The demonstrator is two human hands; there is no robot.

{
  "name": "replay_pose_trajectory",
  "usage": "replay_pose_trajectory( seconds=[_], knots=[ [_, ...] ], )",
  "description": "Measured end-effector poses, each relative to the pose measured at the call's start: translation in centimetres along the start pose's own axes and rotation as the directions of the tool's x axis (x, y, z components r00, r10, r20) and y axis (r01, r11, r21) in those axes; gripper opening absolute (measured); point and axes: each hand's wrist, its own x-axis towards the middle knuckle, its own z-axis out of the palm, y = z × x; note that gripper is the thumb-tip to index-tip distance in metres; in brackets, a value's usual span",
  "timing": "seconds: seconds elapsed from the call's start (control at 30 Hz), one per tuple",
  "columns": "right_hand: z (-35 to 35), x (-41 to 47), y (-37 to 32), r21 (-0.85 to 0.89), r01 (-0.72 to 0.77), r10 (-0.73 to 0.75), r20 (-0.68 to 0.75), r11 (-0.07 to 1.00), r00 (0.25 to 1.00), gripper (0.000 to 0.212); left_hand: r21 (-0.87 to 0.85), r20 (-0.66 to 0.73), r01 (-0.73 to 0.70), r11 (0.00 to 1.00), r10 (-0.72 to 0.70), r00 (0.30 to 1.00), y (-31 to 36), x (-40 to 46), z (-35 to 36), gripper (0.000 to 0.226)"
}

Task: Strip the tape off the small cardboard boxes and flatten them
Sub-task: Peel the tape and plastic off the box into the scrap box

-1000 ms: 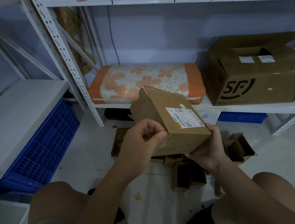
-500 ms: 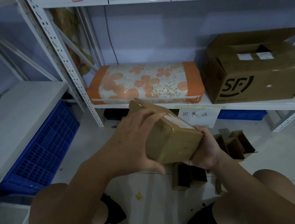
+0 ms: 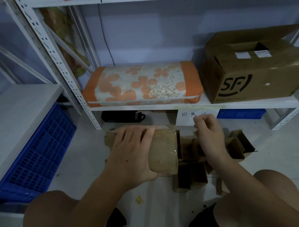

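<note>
Crouching on the floor in front of the white shelving, a person works low between the knees. Far left: blue plastic crate under a white side shelf. Next, the left hand lies over the small cardboard box, fingers spread across its top, thumb wrapped under the near bottom edge, so it's clamped on the box and holds it up off the floor. Box sits at centre frame, its glossy taped end face turned toward the right; tape looks intact there. Behind it on the lower shelf: orange floral cushion, and under that shelf a dark bag. Small yellow scrap on the floor below the box. Right of the box, the right hand is just beside it, apart from the end face, fingers curled in with thumb and forefinger pinched together; can't tell if there's a tape end in the pinch. Under and behind that hand, a pile of opened cardboard boxes on the floor, more of them further right. White paper sign with handwriting hangs from the shelf edge above the right hand. Far right on the shelf: big SF carton, flaps open, blue bin under it.
</note>
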Motion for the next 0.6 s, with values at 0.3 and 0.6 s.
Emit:
replay_pose_trajectory(
  seconds=[0.3,0.6],
  knots=[
    [1.9,-2.2,-0.8,-0.299,0.564,-0.457,0.359,0.769,0.814,0.049,0.032,-0.108,0.329,0.944,-0.324,0.94,3.7,0.4,2.4,0.093],
    [2.8,-3.1,-0.7,-0.247,0.526,-0.502,0.159,0.814,0.85,0.01,0.086,-0.099,0.402,0.912,-0.393,0.914,3.4,1.0,2.4,0.102]
  ],
)
